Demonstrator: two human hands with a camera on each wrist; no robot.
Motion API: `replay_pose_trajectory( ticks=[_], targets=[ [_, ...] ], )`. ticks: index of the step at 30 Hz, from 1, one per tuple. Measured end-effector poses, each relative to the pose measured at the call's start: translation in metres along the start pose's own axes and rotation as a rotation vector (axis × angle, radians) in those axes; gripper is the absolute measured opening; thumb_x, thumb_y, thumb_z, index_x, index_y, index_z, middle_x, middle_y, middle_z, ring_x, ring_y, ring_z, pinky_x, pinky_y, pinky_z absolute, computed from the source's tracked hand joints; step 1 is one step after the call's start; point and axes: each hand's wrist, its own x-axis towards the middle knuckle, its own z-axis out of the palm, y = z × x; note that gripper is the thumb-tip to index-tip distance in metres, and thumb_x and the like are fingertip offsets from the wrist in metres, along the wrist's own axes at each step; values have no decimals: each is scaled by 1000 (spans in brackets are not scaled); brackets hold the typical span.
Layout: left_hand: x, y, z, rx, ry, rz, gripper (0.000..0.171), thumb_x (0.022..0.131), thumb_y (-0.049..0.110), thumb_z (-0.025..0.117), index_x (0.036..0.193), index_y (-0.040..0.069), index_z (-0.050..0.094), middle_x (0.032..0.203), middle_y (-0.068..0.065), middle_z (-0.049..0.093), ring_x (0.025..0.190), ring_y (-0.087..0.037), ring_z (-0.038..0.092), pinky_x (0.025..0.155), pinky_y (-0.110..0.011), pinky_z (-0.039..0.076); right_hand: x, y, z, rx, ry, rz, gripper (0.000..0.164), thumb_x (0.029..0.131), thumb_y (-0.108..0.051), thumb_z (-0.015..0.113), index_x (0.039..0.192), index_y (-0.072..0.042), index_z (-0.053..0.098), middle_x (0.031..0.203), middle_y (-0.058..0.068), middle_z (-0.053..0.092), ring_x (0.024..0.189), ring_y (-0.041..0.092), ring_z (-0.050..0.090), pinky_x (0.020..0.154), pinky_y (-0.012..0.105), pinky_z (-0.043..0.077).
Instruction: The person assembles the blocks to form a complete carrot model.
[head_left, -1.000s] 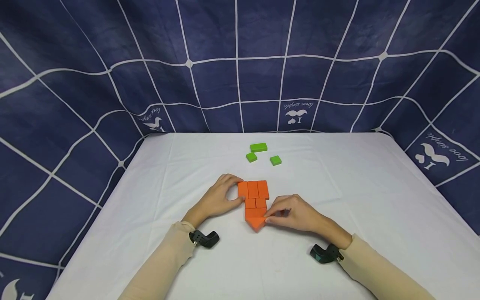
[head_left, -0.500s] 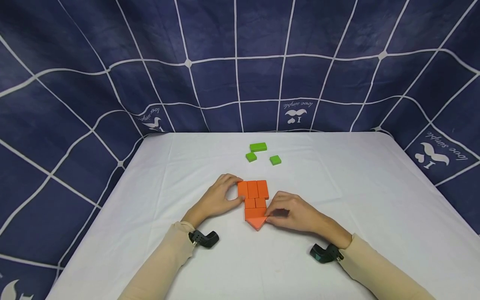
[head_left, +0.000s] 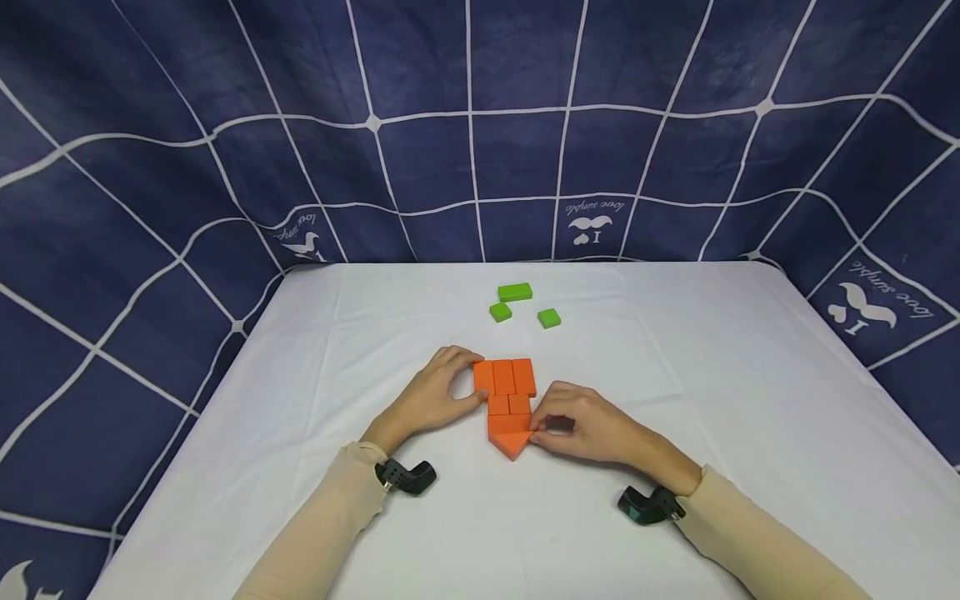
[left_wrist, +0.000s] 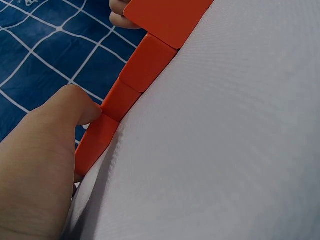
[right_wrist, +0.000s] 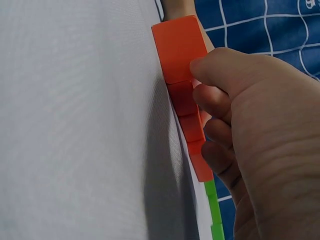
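Observation:
Several orange blocks lie together on the white cloth in an arrow-like shape pointing toward me. At its far end are three rectangular blocks side by side; my left hand holds the leftmost rectangular block between thumb and fingers. Two small square blocks come below them, then a wide rectangular block. At the near end sits a triangular block, tip toward me. My right hand pinches its right corner, thumb against the near face. The other fingers are curled under the palm.
Beyond the orange blocks lie a long green block and two small green blocks, one of them farther right. A navy checked curtain surrounds the back and sides of the white-covered table.
The triangular block has shifted slightly and now sits squarer against the wide rectangular block. The right-hand fingers have adjusted a little at its corner. The left hand stays in place.

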Motion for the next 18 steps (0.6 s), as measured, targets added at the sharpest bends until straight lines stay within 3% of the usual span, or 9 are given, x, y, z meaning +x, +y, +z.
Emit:
replay_pose_trajectory(
  ticks=[10, 18],
  targets=[
    [-1, -2, 0, 1, 12, 4, 56, 91, 45, 72, 138, 17, 60, 136, 3, 58, 133, -17, 50, 113, -42, 45, 2, 2, -10, 26, -53, 27, 17, 88, -17, 82, 101, -28, 77, 97, -20, 68, 94, -1, 61, 82, 23, 56],
    [0, -1, -1, -5, -1, 2, 56, 91, 44, 72, 139, 17, 60, 137, 2, 57, 133, -17, 49, 114, -43, 45, 2, 12, -22, 17, 6, 37, 22, 86, -3, 77, 102, -19, 77, 97, -15, 71, 87, 6, 61, 73, 23, 54]
  ],
)
